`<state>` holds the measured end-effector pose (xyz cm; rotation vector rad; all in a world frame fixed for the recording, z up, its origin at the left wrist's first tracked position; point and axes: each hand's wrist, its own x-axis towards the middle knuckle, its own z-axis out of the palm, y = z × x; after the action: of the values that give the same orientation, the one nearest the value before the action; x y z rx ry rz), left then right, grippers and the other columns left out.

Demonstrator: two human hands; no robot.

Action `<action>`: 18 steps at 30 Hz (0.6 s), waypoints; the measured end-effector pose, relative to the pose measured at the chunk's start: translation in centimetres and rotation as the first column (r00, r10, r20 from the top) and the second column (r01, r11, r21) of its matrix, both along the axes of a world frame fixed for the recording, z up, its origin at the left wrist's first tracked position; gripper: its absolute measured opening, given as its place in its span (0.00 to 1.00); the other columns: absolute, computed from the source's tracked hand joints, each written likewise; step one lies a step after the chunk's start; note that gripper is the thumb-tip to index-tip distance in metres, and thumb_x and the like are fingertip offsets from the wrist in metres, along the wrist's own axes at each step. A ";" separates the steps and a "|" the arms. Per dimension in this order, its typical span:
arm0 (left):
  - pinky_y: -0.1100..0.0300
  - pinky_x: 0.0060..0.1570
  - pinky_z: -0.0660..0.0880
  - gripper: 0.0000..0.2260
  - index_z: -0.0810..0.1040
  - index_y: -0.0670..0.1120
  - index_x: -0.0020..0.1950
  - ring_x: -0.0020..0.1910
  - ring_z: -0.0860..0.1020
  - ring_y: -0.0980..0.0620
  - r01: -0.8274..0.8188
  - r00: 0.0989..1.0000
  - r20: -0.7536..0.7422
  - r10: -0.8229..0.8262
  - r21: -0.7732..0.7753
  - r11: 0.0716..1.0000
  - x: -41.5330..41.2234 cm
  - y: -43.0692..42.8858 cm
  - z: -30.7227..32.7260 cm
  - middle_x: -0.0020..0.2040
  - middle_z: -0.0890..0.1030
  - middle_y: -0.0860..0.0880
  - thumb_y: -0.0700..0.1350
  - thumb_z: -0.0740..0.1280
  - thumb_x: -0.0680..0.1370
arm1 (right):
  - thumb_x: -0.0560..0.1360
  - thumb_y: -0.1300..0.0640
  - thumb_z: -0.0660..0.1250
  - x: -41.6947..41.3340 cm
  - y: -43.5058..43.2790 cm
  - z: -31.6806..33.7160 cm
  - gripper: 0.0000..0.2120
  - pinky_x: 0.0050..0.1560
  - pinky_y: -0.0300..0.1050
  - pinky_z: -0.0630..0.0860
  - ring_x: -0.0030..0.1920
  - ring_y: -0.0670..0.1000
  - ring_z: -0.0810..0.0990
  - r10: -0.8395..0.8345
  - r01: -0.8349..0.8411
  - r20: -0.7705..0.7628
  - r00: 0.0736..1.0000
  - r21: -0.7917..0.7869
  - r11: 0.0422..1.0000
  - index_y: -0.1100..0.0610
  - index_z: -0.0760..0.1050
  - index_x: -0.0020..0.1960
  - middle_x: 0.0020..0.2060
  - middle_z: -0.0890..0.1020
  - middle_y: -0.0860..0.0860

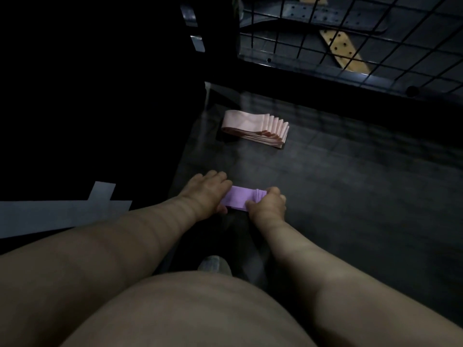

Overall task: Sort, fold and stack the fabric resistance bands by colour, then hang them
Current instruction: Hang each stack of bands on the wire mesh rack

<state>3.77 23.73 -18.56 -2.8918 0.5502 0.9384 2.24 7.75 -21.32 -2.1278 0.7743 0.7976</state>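
Gripping purple bands (pixel 238 197), left hand (pixel 205 194) and right hand (pixel 266 205) hide ends.

The dark floor (pixel 350 196) carried the pink band stack (pixel 255 128) farther off, and my purple stack (pixel 236 199) lay nearer me.

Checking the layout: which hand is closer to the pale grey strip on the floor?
Left. The left hand grips the purple bands at the end facing the grey strip; the right hand grips the far end.

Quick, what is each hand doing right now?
Left hand: grips the purple bands at one end.
Right hand: pinches their other end.
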 end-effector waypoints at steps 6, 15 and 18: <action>0.54 0.62 0.69 0.17 0.74 0.54 0.69 0.66 0.68 0.49 -0.266 0.964 -0.076 0.256 -0.200 0.943 -0.3 1.6 -0.6 0.65 0.70 0.50 0.53 0.62 0.80 | 0.74 0.60 0.70 -0.2 0.8 0.0 0.21 0.64 0.49 0.72 0.63 0.60 0.73 0.038 -0.038 0.073 0.997 0.002 0.999 0.61 0.67 0.63 0.63 0.70 0.59; 0.52 0.65 0.69 0.14 0.74 0.52 0.62 0.64 0.67 0.46 -0.482 0.875 -0.153 0.459 -0.188 0.856 0.1 0.7 -1.8 0.62 0.70 0.47 0.42 0.64 0.77 | 0.73 0.59 0.69 0.0 -0.4 0.4 0.09 0.60 0.48 0.74 0.57 0.59 0.75 0.231 -0.235 0.057 0.971 0.076 0.969 0.52 0.73 0.51 0.58 0.72 0.57; 0.50 0.63 0.71 0.12 0.75 0.52 0.59 0.63 0.70 0.45 -0.448 0.893 -0.158 0.421 -0.219 0.867 -0.4 1.0 -1.3 0.60 0.72 0.47 0.43 0.66 0.76 | 0.72 0.60 0.66 -0.8 -0.8 1.5 0.09 0.53 0.50 0.75 0.51 0.60 0.76 0.394 -0.416 0.199 0.897 0.079 0.906 0.50 0.67 0.46 0.50 0.77 0.56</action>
<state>3.39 24.69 -19.90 -3.2882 0.0019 1.1512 1.46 6.94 -19.79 -2.2435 0.1781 0.8245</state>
